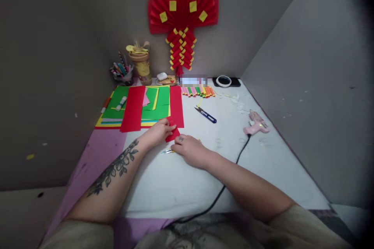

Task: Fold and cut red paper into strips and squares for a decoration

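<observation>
A small piece of red paper (173, 135) is between my hands near the middle of the table. My left hand (157, 132) grips its upper left part with thumb and fingers. From the lower right, my right hand (191, 150) has its closed fingers at the paper's near edge, partly hiding it. A thin metal-tipped tool (168, 151) lies by my right fingertips, mostly covered, so its kind is unclear. Beyond my hands rests a pair of dark blue thread snips (208, 116). A long red paper strip (133, 109) lies left of my left hand.
Coloured paper sheets (117, 113) are stacked at the left. Rolled paper tubes (197, 92) line the back. A pink glue gun (257, 123) stands right, its black cord (233, 173) crossing the table. Tape roll (223, 81) and pen holder (122, 73) sit behind.
</observation>
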Demonstrator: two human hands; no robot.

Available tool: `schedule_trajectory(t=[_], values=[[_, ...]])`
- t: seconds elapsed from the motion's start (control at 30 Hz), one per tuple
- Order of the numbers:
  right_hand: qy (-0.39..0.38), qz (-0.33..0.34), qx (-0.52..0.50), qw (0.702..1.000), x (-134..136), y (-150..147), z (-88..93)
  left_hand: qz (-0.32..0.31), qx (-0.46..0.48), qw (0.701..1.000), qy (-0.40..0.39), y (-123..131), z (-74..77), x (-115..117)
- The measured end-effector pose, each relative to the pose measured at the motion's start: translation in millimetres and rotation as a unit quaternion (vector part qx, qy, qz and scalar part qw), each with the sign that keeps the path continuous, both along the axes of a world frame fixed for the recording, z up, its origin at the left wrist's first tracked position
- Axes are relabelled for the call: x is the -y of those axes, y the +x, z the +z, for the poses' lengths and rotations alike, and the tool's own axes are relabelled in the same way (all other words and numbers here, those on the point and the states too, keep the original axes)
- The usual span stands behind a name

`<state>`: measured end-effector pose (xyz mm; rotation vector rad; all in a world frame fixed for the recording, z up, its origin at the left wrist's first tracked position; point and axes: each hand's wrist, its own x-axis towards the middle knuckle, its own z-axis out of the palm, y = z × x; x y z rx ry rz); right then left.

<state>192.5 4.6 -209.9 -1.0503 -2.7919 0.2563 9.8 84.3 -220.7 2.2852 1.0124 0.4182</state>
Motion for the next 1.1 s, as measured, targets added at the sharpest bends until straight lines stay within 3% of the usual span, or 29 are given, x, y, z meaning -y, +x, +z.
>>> schedule_trajectory(t=[0.07,0.13,0.23,0.33,0.43,0.57,0.6,0.67,0.73,0.83,0.93,1.1], values=[[0.007,-0.006,-0.051,0.999,-2,5,0.1,-0.017,-0.006,1.0,0.015,-1,0.3,0],[0.023,-0.06,-0.143,0.988,-9,22,1.7,-0.022,-0.015,0.999,0.031,-3,-0.1,1],[0.087,-0.254,-0.261,0.927,-28,68,3.2,-0.011,-0.052,0.997,0.059,-5,0.0,3],[0.125,-0.449,-0.213,0.859,-50,118,-2.4,-0.006,-0.111,0.991,0.078,-5,4.0,5],[0.091,-0.51,-0.136,0.844,-63,144,-12.4,0.039,-0.163,0.982,0.086,-4,12.3,8],[0.119,-0.445,-0.212,0.862,-59,118,-15.2,0.139,-0.202,0.962,0.122,-3,21.9,12],[0.102,-0.402,-0.256,0.873,-54,105,-13.6,0.157,-0.208,0.957,0.13,-4,22.7,12],[-0.007,-0.322,-0.334,0.886,-42,76,-10.0,0.178,-0.208,0.954,0.125,-5,22.1,11],[-0.152,-0.283,-0.378,0.869,-29,53,-8.4,0.182,-0.186,0.961,0.094,-7,19.1,7],[-0.288,-0.271,-0.408,0.823,-17,33,-11.1,0.188,-0.126,0.973,0.052,-10,12.5,0],[-0.327,-0.27,-0.432,0.796,-15,27,-17.8,0.197,-0.043,0.979,0.04,-11,5.7,-4],[-0.321,-0.276,-0.467,0.776,-21,24,-27.4,0.207,0.099,0.973,-0.028,-6,4.4,-2]])
